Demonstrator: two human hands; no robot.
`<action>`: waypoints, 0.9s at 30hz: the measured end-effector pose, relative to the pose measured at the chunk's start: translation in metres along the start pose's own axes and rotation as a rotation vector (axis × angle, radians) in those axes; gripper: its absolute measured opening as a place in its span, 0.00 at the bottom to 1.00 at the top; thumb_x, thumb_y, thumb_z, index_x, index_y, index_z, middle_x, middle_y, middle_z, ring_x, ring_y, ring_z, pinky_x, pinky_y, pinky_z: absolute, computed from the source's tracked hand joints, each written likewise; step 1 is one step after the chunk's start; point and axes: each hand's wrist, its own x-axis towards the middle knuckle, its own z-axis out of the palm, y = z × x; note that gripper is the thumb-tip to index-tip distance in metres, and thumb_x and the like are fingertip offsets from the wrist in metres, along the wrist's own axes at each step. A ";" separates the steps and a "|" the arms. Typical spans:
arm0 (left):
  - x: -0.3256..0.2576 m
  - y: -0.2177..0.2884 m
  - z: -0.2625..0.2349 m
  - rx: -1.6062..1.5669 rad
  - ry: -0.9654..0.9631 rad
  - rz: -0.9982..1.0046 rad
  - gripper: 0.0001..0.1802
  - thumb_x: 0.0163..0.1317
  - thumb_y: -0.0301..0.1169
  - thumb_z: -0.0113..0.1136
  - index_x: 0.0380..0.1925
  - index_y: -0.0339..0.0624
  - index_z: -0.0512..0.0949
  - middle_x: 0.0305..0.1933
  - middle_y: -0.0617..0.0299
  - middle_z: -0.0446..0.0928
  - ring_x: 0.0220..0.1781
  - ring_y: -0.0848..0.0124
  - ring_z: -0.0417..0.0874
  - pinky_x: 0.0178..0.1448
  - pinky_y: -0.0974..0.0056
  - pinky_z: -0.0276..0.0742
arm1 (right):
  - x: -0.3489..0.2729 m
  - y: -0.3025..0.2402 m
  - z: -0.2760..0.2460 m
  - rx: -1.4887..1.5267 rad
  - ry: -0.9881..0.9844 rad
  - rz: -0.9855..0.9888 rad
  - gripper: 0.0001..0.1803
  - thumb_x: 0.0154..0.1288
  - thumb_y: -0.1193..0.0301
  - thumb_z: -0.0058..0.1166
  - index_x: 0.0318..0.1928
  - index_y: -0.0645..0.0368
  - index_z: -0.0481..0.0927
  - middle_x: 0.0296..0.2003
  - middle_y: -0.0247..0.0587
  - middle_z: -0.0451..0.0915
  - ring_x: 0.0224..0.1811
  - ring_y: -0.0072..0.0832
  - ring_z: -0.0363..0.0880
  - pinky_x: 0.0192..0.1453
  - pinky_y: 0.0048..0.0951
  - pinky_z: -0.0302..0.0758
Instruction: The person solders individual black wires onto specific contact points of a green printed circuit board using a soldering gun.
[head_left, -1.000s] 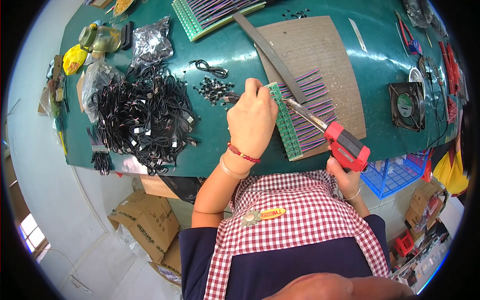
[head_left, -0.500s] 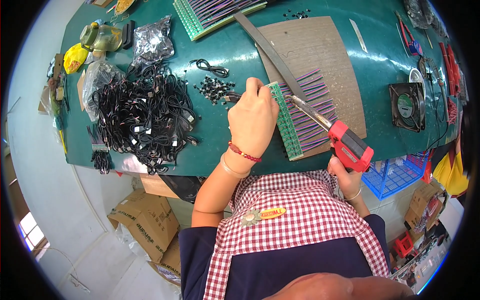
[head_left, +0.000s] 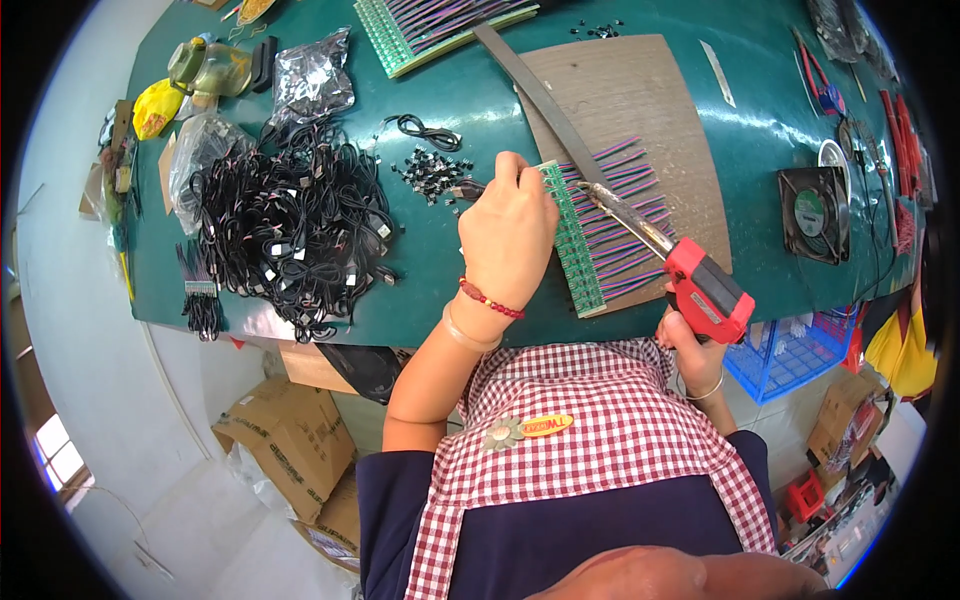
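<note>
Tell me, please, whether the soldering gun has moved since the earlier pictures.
Yes, slightly: the soldering gun's red body has shifted to the right, toward the fan.

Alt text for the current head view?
A person's right hand holds a red soldering gun, tip by a green circuit board; the left hand is at the board's left edge. Black cables lie heaped to the left on the green table.

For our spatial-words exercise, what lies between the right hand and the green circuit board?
In the head view, the red gun-shaped tool in the right hand; its metal barrel extends over coloured wires toward the green board.
</note>
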 end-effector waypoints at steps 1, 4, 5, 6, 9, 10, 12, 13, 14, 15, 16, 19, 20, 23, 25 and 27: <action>-0.001 -0.002 -0.002 0.006 0.002 -0.013 0.04 0.53 0.26 0.58 0.24 0.40 0.73 0.38 0.61 0.74 0.24 0.60 0.79 0.25 0.60 0.76 | 0.001 -0.001 0.001 0.004 -0.020 -0.003 0.20 0.61 0.80 0.50 0.55 0.70 0.69 0.21 0.36 0.71 0.20 0.20 0.69 0.26 0.22 0.67; -0.002 0.000 -0.002 0.002 -0.052 -0.015 0.07 0.53 0.26 0.58 0.30 0.39 0.70 0.39 0.58 0.72 0.27 0.58 0.80 0.27 0.58 0.77 | 0.002 -0.010 0.004 0.082 0.028 -0.016 0.19 0.62 0.77 0.49 0.53 0.70 0.69 0.20 0.35 0.69 0.18 0.20 0.66 0.24 0.22 0.65; -0.003 0.000 -0.002 -0.008 -0.070 -0.046 0.09 0.52 0.26 0.58 0.32 0.39 0.70 0.39 0.57 0.71 0.29 0.58 0.80 0.28 0.58 0.77 | 0.004 -0.012 0.006 0.087 0.001 -0.018 0.19 0.62 0.77 0.49 0.53 0.70 0.69 0.20 0.35 0.69 0.18 0.20 0.66 0.24 0.22 0.65; -0.006 -0.001 -0.007 -0.039 -0.080 -0.084 0.10 0.52 0.27 0.59 0.34 0.39 0.70 0.40 0.57 0.71 0.31 0.57 0.80 0.30 0.58 0.77 | 0.005 -0.013 0.008 0.118 0.014 -0.010 0.19 0.62 0.77 0.49 0.53 0.70 0.68 0.19 0.34 0.68 0.18 0.19 0.65 0.24 0.22 0.65; -0.014 -0.012 -0.022 -0.079 -0.005 -0.119 0.11 0.52 0.27 0.60 0.36 0.40 0.71 0.40 0.55 0.72 0.35 0.56 0.80 0.34 0.56 0.77 | 0.009 -0.017 0.007 0.145 0.038 -0.007 0.19 0.62 0.76 0.48 0.53 0.69 0.67 0.19 0.32 0.66 0.17 0.18 0.63 0.23 0.22 0.64; -0.018 -0.020 -0.032 -0.083 0.076 -0.118 0.12 0.53 0.28 0.60 0.37 0.40 0.71 0.40 0.55 0.72 0.38 0.55 0.80 0.37 0.55 0.77 | 0.009 -0.018 0.007 0.158 0.039 -0.020 0.19 0.62 0.76 0.48 0.53 0.69 0.67 0.20 0.33 0.66 0.17 0.18 0.63 0.23 0.22 0.64; -0.023 -0.051 -0.046 0.091 0.146 -0.248 0.11 0.54 0.31 0.62 0.35 0.40 0.73 0.37 0.56 0.73 0.41 0.57 0.77 0.40 0.56 0.74 | 0.010 -0.019 0.006 0.183 0.038 -0.052 0.18 0.63 0.75 0.47 0.53 0.69 0.67 0.20 0.32 0.66 0.17 0.18 0.62 0.22 0.21 0.63; -0.024 -0.069 -0.049 0.254 0.168 -0.287 0.12 0.54 0.34 0.63 0.33 0.41 0.74 0.37 0.57 0.74 0.38 0.58 0.76 0.41 0.57 0.73 | 0.011 -0.020 0.006 0.184 0.038 -0.053 0.18 0.63 0.75 0.47 0.53 0.69 0.67 0.20 0.32 0.66 0.17 0.18 0.62 0.22 0.21 0.63; -0.027 -0.085 -0.050 0.368 0.165 -0.328 0.14 0.54 0.38 0.65 0.32 0.41 0.74 0.36 0.58 0.74 0.39 0.58 0.76 0.40 0.57 0.73 | 0.012 -0.022 0.005 0.193 0.035 -0.057 0.18 0.63 0.75 0.47 0.53 0.68 0.67 0.20 0.32 0.65 0.17 0.18 0.62 0.22 0.21 0.63; -0.028 -0.101 -0.045 0.455 0.133 -0.391 0.17 0.53 0.40 0.66 0.33 0.41 0.74 0.36 0.58 0.73 0.40 0.58 0.76 0.40 0.57 0.73 | 0.013 -0.023 0.006 0.199 0.035 -0.062 0.18 0.64 0.75 0.47 0.53 0.68 0.67 0.20 0.32 0.65 0.17 0.18 0.62 0.22 0.21 0.63; -0.027 -0.108 -0.041 0.496 0.129 -0.421 0.18 0.52 0.41 0.66 0.35 0.41 0.74 0.36 0.58 0.73 0.41 0.59 0.76 0.40 0.57 0.73 | 0.015 -0.024 0.008 0.200 0.028 -0.063 0.18 0.64 0.75 0.47 0.53 0.68 0.67 0.20 0.32 0.65 0.17 0.18 0.62 0.22 0.21 0.63; -0.030 -0.110 -0.038 0.562 0.132 -0.439 0.19 0.52 0.39 0.66 0.39 0.41 0.74 0.35 0.59 0.73 0.41 0.59 0.77 0.41 0.57 0.73 | 0.016 -0.028 0.011 0.231 0.019 -0.064 0.18 0.64 0.74 0.47 0.53 0.68 0.67 0.19 0.32 0.65 0.16 0.18 0.61 0.21 0.21 0.62; -0.031 -0.109 -0.037 0.586 0.137 -0.425 0.20 0.52 0.37 0.65 0.42 0.40 0.74 0.34 0.59 0.74 0.41 0.59 0.77 0.41 0.57 0.73 | 0.016 -0.029 0.011 0.248 0.016 -0.075 0.18 0.64 0.74 0.47 0.53 0.68 0.67 0.19 0.32 0.65 0.16 0.18 0.61 0.21 0.20 0.62; -0.034 -0.124 -0.041 0.305 0.126 -0.439 0.16 0.53 0.30 0.60 0.42 0.38 0.73 0.34 0.59 0.75 0.41 0.59 0.76 0.44 0.54 0.70 | 0.014 -0.031 0.011 0.265 0.017 -0.096 0.19 0.64 0.73 0.47 0.53 0.68 0.67 0.19 0.32 0.64 0.16 0.18 0.61 0.20 0.20 0.61; -0.037 -0.125 -0.047 0.017 0.163 -0.489 0.19 0.53 0.24 0.54 0.47 0.36 0.72 0.32 0.59 0.76 0.39 0.59 0.75 0.45 0.54 0.69 | 0.013 -0.032 0.011 0.269 0.020 -0.107 0.19 0.64 0.73 0.47 0.54 0.68 0.66 0.18 0.32 0.64 0.16 0.18 0.60 0.20 0.21 0.61; -0.042 -0.123 -0.049 -0.177 0.237 -0.441 0.19 0.55 0.24 0.52 0.49 0.34 0.72 0.30 0.61 0.76 0.35 0.67 0.74 0.43 0.61 0.70 | 0.012 -0.035 0.011 0.294 0.037 -0.090 0.19 0.64 0.73 0.46 0.54 0.68 0.66 0.19 0.32 0.64 0.16 0.18 0.60 0.20 0.20 0.61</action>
